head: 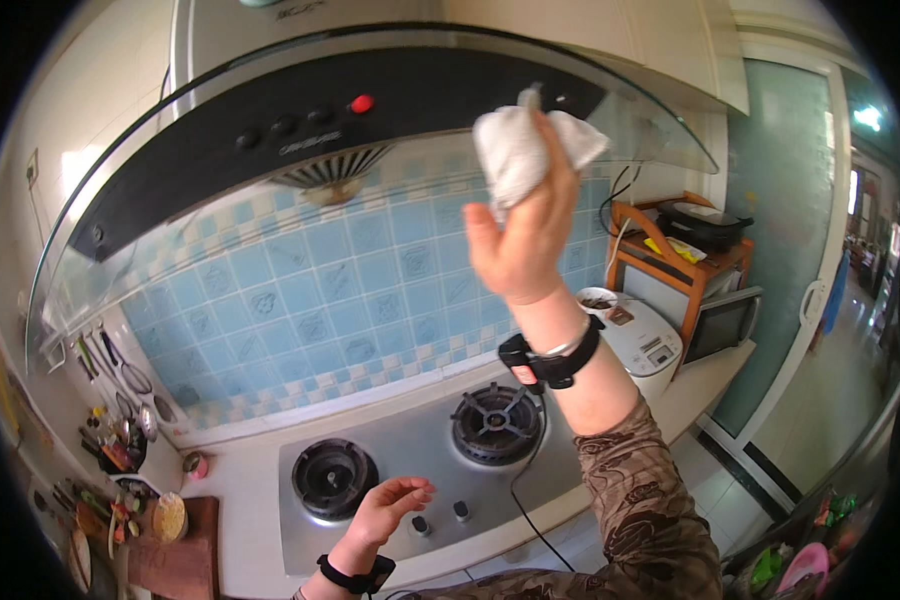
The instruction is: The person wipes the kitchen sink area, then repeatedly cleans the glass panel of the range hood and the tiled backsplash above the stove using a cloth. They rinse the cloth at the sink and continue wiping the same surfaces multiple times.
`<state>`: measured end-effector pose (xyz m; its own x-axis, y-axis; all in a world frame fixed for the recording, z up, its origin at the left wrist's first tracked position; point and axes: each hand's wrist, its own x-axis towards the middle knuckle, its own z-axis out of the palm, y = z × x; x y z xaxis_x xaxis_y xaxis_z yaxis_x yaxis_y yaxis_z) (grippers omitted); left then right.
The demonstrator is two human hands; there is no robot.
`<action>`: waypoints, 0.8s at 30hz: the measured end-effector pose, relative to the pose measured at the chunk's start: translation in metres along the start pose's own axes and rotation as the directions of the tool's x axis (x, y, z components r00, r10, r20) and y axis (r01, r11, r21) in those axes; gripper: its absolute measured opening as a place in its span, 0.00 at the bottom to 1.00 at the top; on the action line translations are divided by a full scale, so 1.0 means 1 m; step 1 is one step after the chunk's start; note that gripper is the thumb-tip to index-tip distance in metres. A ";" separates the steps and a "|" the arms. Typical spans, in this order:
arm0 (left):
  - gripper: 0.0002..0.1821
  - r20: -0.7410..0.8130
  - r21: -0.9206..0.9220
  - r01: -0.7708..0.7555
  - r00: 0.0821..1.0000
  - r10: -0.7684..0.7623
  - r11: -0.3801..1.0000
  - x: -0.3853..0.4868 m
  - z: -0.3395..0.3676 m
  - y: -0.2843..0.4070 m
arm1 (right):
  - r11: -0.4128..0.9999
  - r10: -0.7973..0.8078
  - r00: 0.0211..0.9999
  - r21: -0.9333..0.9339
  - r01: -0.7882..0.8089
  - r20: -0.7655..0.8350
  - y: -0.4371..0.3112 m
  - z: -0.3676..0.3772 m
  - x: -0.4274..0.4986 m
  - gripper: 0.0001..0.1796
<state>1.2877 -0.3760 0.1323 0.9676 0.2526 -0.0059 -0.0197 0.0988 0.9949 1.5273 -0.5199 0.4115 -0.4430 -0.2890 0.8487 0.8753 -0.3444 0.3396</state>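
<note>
My right hand (529, 240) is raised and presses a folded white cloth (511, 154) against the right part of the black front panel (435, 82) of a range hood. A red light glows beside several round buttons on that panel, left of the cloth. A curved glass canopy (649, 105) borders the hood. Lower down, my left hand (391, 510) hovers empty over the front of the steel gas hob (420, 559), its fingers loosely bent, near two black knobs (441, 517).
Two burners (497, 421) sit on the hob. To the right are a white rice cooker (645, 337), a bowl (597, 300) and a microwave (720, 322) under a wooden rack. At left stand a cutting board (195, 547) and a utensil holder (157, 457). A black cable crosses the hob.
</note>
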 end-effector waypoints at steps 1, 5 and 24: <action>0.14 -0.036 -0.003 0.007 0.999 -0.007 1.000 -0.009 -0.008 -0.002 | 1.000 -0.021 0.999 0.019 0.022 -0.026 -0.021 0.015 0.001 0.29; 0.14 -0.121 -0.030 -0.038 0.992 0.034 0.999 -0.045 -0.033 -0.006 | 0.989 -0.115 0.986 0.078 0.125 -0.121 -0.110 0.076 0.017 0.20; 0.12 -0.456 -0.020 -0.069 0.889 0.053 0.997 -0.192 -0.082 -0.014 | -0.728 -0.127 0.404 0.192 -0.659 0.906 -0.297 0.151 0.030 0.17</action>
<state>1.0812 -0.3473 0.1114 0.7440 0.6682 0.0012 -0.0914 0.1000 0.9908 1.2831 -0.2915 0.3972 -0.1146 0.7360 0.6672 -0.3078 0.6123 -0.7283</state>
